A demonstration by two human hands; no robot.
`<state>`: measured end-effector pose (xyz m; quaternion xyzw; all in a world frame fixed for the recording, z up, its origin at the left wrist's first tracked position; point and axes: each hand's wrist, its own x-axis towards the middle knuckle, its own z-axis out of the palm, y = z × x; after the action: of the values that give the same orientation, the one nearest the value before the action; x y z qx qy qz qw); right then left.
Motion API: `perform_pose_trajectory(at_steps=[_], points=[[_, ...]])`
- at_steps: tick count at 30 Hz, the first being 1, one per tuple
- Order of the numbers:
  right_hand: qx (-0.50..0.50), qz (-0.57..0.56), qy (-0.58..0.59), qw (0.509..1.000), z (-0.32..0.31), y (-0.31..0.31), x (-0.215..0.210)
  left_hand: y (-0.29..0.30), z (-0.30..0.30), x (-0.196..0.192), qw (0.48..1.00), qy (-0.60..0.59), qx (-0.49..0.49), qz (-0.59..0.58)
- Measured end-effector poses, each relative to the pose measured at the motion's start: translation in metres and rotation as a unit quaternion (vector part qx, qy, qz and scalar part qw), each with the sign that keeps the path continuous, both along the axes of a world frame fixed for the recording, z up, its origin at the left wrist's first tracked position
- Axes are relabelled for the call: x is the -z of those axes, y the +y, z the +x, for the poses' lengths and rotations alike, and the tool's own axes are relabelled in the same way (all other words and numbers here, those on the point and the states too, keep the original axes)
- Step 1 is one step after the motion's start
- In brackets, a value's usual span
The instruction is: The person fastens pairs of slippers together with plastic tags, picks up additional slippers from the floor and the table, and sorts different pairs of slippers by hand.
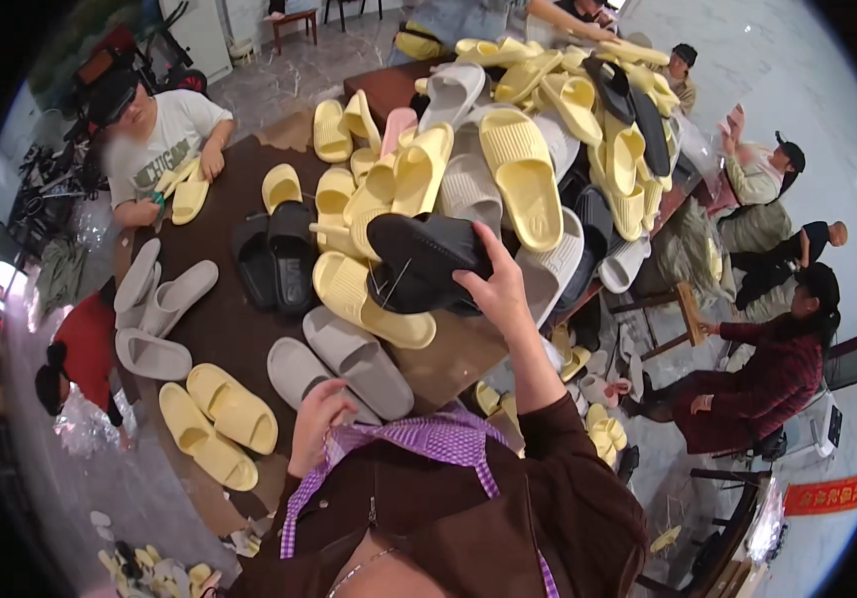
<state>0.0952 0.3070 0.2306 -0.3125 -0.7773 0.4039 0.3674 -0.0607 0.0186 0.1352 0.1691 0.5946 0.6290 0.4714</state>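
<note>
My right hand (496,284) grips a black slipper (428,261) and raises it over the pile; whether a second one is pressed against it, I cannot tell. A thin pale strand (399,279) shows at its near end. Close to my chest is my left hand (319,419), its fingers curled together beside a pair of grey slippers (344,364); anything inside them is too small to make out. Yellow slippers (369,304) lie just under the black one. A pair of black slippers (292,257) rests side by side to the left.
A heap of yellow, grey and black slippers (523,179) covers the far right of the brown table (219,329). Yellow slippers (219,424) and grey slippers (164,309) lie at left. Across the table a person (164,145) handles yellow slippers; several others sit around.
</note>
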Motion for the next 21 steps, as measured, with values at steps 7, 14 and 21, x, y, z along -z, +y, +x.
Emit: perform_pose_trajectory(at_steps=[7, 14, 21], points=[[0.025, -0.073, 0.005, 0.997, 0.019, -0.009, 0.030, 0.038, -0.003, -0.006, 0.984, -0.158, 0.073, -0.025], [0.017, -0.025, -0.011, 0.999, 0.024, -0.018, 0.047, 0.089, 0.008, -0.014, 0.991, -0.121, 0.057, 0.014], [-0.051, -0.036, 0.000, 0.998, 0.021, -0.044, 0.075, 0.122, 0.015, -0.012, 0.997, -0.046, 0.033, 0.053]])
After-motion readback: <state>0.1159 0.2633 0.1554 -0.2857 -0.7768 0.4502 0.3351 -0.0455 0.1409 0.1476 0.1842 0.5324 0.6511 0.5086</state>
